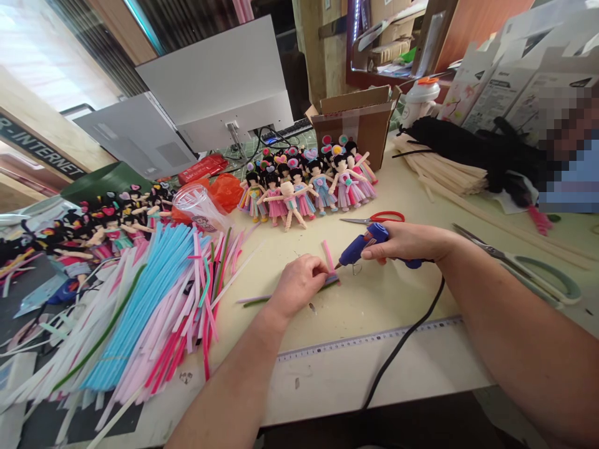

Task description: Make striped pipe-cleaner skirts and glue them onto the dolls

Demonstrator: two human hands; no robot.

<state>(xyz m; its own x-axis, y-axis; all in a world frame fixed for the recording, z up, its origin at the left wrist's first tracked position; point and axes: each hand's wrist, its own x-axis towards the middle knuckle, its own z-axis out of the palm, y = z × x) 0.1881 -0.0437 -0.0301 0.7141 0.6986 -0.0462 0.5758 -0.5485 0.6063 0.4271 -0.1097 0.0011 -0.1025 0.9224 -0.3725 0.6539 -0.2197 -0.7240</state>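
My right hand (pixel 397 240) is wrapped round a blue glue gun (pixel 355 247), whose nozzle points left and down. A black cord runs from its handle to the table's front edge. My left hand (pixel 302 280) is closed, pinching several pipe cleaners (pixel 332 279) against the table. Their purple and green ends stick out to the left of the hand, and a pink one (pixel 327 254) points away from me. The nozzle tip is at or just above the pinched pieces; whether it touches them I cannot tell.
Pipe-cleaner dolls (pixel 299 187) stand behind my hands, more dolls (pixel 116 224) lie left. Bundled pipe cleaners (pixel 135 312) cover the left side. Red-handled scissors (pixel 374 218), larger scissors (pixel 519 265) and a tape measure (pixel 369 340) lie nearby. A cardboard box (pixel 353 128) stands behind. At the right edge sits another person.
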